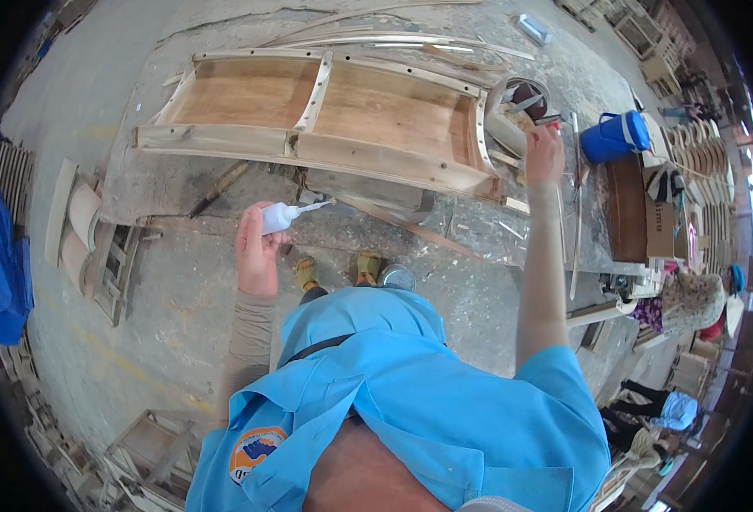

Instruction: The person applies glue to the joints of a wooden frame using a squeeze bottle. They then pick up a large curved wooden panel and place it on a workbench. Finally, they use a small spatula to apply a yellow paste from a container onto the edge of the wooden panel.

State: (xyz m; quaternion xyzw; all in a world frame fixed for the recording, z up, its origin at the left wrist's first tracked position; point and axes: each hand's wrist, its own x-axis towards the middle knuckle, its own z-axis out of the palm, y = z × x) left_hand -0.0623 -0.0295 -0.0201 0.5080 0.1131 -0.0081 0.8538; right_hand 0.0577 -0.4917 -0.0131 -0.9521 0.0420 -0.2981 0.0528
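My left hand (259,252) is closed round a small white squeeze bottle (279,218), its thin nozzle pointing right toward the near side of the table. My right hand (545,155) reaches out at the far right, fingers pinched together at a small red piece (554,126), which looks like a cap. Just left of that hand stands a round container (504,132) with dark rolled material and scraps in it. Between and beyond my hands lies a long wooden frame (325,149) with a curved brown panel and a cross rib; neither hand touches it.
A blue jug (614,138) and a cardboard box (660,222) stand at the right. Thin wood strips (385,39) lie along the table's far side. A dark-tipped tool (219,189) rests near the left edge. Curved wooden parts (82,209) stand left; people work at far right.
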